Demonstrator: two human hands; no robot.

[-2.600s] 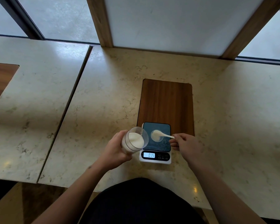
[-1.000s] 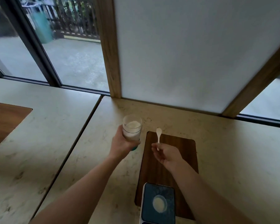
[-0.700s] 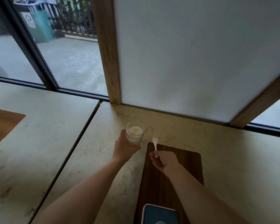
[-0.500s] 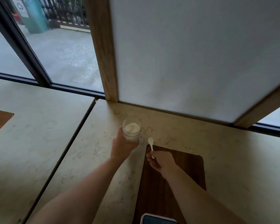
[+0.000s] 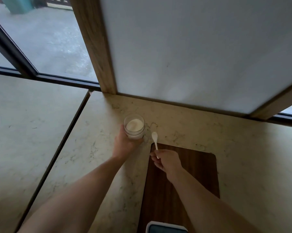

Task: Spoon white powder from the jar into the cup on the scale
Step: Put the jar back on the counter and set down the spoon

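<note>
Left hand [image 5: 125, 145] wrapped around the jar [image 5: 134, 126] of white powder, right hand [image 5: 167, 161] pinching the white spoon [image 5: 155, 140] upright.

Count on the stone counter: mostly ones, two hands.

Two hands, left hand [image 5: 125, 145] and right hand [image 5: 167, 161]. One jar [image 5: 134, 126] of white powder near the counter's [image 5: 91, 148] far edge, one white spoon [image 5: 155, 140] beside it. One wooden board [image 5: 192, 165], one scale [image 5: 165, 228] peeking in at the near edge.
</note>
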